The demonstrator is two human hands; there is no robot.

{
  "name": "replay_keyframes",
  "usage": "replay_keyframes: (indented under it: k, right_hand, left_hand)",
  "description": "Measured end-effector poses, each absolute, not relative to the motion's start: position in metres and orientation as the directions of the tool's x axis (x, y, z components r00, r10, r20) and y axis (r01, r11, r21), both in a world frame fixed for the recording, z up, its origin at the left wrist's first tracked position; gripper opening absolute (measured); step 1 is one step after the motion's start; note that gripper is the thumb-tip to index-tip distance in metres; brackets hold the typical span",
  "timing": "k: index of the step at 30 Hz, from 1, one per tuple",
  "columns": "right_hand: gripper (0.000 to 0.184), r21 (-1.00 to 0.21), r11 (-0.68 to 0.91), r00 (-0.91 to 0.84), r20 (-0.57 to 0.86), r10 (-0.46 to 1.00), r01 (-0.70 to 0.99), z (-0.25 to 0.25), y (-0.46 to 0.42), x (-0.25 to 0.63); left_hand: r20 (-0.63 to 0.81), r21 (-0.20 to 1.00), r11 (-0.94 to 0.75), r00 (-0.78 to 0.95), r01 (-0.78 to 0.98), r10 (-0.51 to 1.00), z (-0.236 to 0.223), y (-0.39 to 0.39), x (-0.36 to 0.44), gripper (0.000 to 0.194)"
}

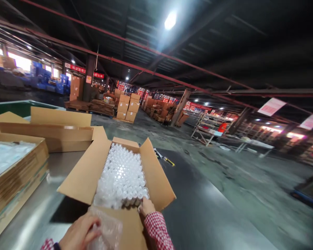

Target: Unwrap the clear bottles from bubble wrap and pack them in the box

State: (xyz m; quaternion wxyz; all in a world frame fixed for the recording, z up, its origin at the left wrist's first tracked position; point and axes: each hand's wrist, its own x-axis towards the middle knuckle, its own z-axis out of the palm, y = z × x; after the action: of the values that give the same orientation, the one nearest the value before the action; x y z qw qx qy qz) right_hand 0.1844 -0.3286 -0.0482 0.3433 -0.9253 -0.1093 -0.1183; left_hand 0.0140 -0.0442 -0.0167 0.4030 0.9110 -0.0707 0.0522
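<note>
An opened cardboard box [80, 173] stands in front of me with its flaps folded outward. Rows of small clear, round-topped containers [122, 170] fill most of it; a dark gap shows at the near side. My left hand [79, 231], low in view, is closed with its fingers curled on a crumpled clear plastic bag [111, 227], which lies over the near flap. At the box's near right corner, my right hand [146, 207] reaches in with bent fingers, touching the edge of the rows. Its fingertips are partly hidden, and what they hold is unclear.
To the left stands another carton [18, 177] with plastic-wrapped contents, and behind it an open box [67, 135]. A yellow-handled cutter [169, 161] lies on the dark metal table [198, 205]. Stacked cartons [127, 107] and a person in orange [221, 127] are farther off.
</note>
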Motion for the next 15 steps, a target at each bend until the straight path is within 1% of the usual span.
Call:
replay_keyframes:
  k: [1,2,4,5,6,7,9,10,12,13,15]
  right_hand:
    - [0.005,-0.619,-0.738,0.951,0.292,0.101,0.269,-0.047,-0.327,0.181]
    - [0.009,-0.628,-0.734,0.953,0.290,0.087,0.258,-0.044,-0.325,0.175]
    - [0.027,-0.681,-0.676,0.949,0.305,0.087,0.280,-0.029,-0.320,0.157]
    - [0.031,-0.719,-0.623,0.942,0.324,0.092,0.309,-0.018,-0.316,0.146]
    - [0.033,-0.795,-0.479,0.923,0.371,0.101,0.372,-0.006,-0.311,0.134]
    - [0.032,-0.831,-0.355,0.902,0.418,0.107,0.428,0.008,-0.305,0.122]
    - [0.032,-0.840,-0.199,0.863,0.487,0.137,0.505,0.035,-0.293,0.097]
    - [0.033,-0.833,-0.164,0.848,0.506,0.158,0.528,0.046,-0.286,0.086]
    - [0.035,-0.817,-0.151,0.824,0.521,0.221,0.557,0.061,-0.276,0.069]
    - [0.034,-0.799,-0.171,0.807,0.526,0.269,0.577,0.066,-0.272,0.064]
    - [0.028,-0.723,-0.237,0.743,0.535,0.402,0.649,0.070,-0.266,0.058]
  left_hand:
    - [0.081,0.699,-0.706,0.993,-0.117,-0.085,-0.007,-0.045,0.015,0.019]
    - [0.032,0.665,-0.744,0.998,-0.068,-0.062,0.001,-0.045,0.017,0.020]
    - [-0.001,0.626,-0.780,1.000,-0.010,-0.013,0.015,-0.044,0.024,0.021]
    - [-0.016,0.618,-0.786,1.000,0.009,-0.001,0.019,-0.043,0.029,0.023]
    - [-0.027,0.619,-0.785,1.000,0.021,0.005,0.022,-0.042,0.035,0.024]
    - [-0.038,0.623,-0.782,0.999,0.027,0.005,0.024,-0.042,0.041,0.026]
    - [-0.051,0.639,-0.768,0.999,0.030,-0.003,0.026,-0.042,0.050,0.030]
    - [-0.053,0.653,-0.757,0.999,0.026,-0.012,0.026,-0.042,0.053,0.030]
    - [-0.052,0.689,-0.724,0.998,0.014,-0.030,0.027,-0.043,0.057,0.030]
    - [-0.050,0.710,-0.704,0.998,0.010,-0.037,0.027,-0.044,0.058,0.031]
    - [-0.041,0.752,-0.659,0.998,0.001,-0.046,0.027,-0.045,0.058,0.032]
